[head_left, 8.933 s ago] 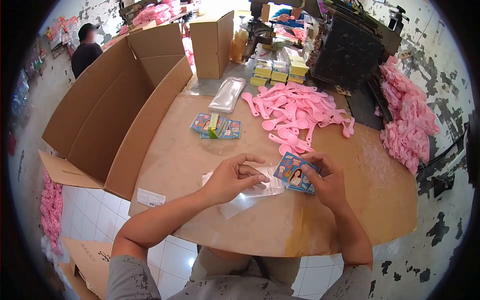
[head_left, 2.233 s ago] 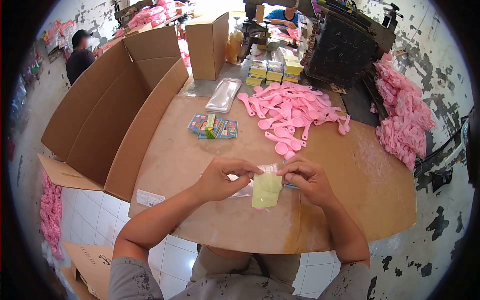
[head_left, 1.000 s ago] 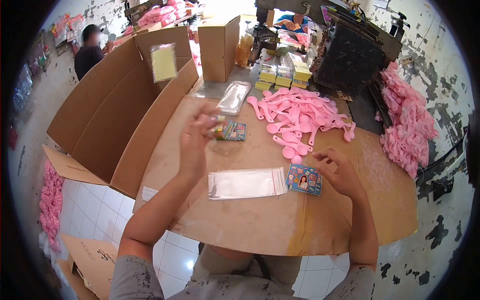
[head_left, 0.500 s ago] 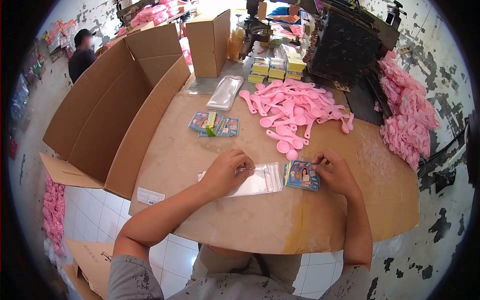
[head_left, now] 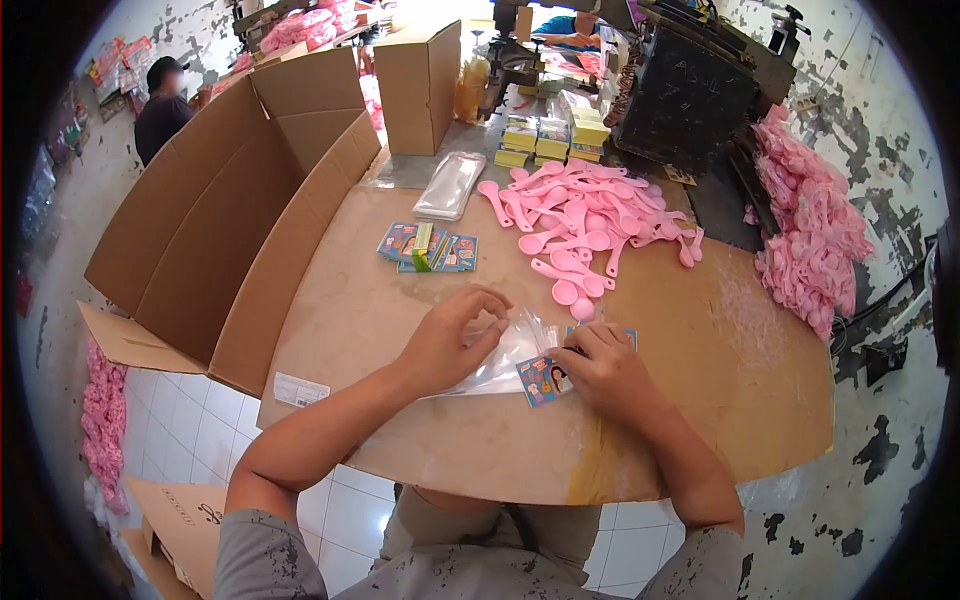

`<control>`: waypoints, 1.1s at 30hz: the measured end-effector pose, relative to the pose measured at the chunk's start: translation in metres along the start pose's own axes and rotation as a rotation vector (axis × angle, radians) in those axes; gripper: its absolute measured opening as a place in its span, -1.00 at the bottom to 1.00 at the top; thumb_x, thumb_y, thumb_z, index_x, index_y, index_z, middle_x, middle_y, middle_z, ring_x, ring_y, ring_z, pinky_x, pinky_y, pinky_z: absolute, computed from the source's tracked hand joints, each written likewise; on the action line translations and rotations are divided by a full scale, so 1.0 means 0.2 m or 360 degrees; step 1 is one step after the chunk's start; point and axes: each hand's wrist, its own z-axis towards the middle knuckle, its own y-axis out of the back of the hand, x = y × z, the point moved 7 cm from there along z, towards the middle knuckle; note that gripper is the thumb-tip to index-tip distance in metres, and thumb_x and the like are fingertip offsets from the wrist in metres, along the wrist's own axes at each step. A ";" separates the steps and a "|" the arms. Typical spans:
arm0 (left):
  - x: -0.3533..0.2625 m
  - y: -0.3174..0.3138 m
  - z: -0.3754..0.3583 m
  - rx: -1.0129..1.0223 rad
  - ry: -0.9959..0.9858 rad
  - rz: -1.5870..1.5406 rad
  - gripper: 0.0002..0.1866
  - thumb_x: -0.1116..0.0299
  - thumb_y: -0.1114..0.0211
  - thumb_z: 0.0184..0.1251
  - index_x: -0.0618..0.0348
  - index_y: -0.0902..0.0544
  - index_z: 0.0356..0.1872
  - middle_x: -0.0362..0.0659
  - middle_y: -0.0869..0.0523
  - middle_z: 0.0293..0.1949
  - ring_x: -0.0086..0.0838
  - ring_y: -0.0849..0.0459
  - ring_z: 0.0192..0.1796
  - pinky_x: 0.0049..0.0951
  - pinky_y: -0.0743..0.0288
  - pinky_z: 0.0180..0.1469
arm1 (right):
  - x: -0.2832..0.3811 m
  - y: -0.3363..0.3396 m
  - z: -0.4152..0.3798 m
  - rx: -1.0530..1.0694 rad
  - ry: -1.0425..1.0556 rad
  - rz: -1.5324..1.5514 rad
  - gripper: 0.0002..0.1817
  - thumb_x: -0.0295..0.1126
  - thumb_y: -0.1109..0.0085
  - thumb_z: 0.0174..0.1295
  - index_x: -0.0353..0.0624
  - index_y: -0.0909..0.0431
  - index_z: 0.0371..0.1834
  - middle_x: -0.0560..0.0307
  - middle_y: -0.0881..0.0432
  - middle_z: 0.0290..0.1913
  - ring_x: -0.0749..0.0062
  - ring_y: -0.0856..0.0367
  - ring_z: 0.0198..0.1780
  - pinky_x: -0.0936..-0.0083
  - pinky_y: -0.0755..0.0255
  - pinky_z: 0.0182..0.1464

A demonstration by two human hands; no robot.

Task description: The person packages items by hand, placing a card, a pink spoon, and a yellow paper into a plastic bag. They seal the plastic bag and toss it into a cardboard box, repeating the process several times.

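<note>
On the cardboard-covered table lies a stack of clear plastic bags (head_left: 492,378), the top one raised and rumpled at its right end. My left hand (head_left: 450,340) is over these bags, thumb and forefinger curved but apart. My right hand (head_left: 607,372) pinches a blue printed card (head_left: 541,383) at the bags' right end. The card is tilted and overlaps the plastic; the fingers cover part of it. Behind the right hand, more blue cards (head_left: 628,336) lie mostly hidden. A heap of pink measuring spoons (head_left: 580,215) spreads out beyond both hands.
Banded blue cards (head_left: 415,245) and another clear bag pile (head_left: 450,186) lie farther back. A large open carton (head_left: 235,220) stands left. Yellow-edged card stacks (head_left: 553,138) and a dark machine (head_left: 685,95) are at the back. Pink bundles (head_left: 815,225) hang right. A person (head_left: 163,110) is far left.
My right hand has moved left from the card stack to the bags, bringing one card along. My left hand's fingers have parted, and the top bag's right end has risen.
</note>
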 end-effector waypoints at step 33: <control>0.01 0.04 0.01 0.0075 0.0656 -0.1220 -0.69 0.48 -0.31 0.61 0.19 -0.51 0.26 -0.09 -0.82 -0.25 -0.52 -0.78 -0.28 -0.47 -0.66 -0.21 | -0.14 0.06 -0.05 -0.0435 -0.0694 0.0871 -0.73 -0.59 -0.32 0.37 -0.23 -0.68 0.12 0.09 -0.76 -0.04 0.40 -0.74 -0.09 0.45 -0.60 -0.03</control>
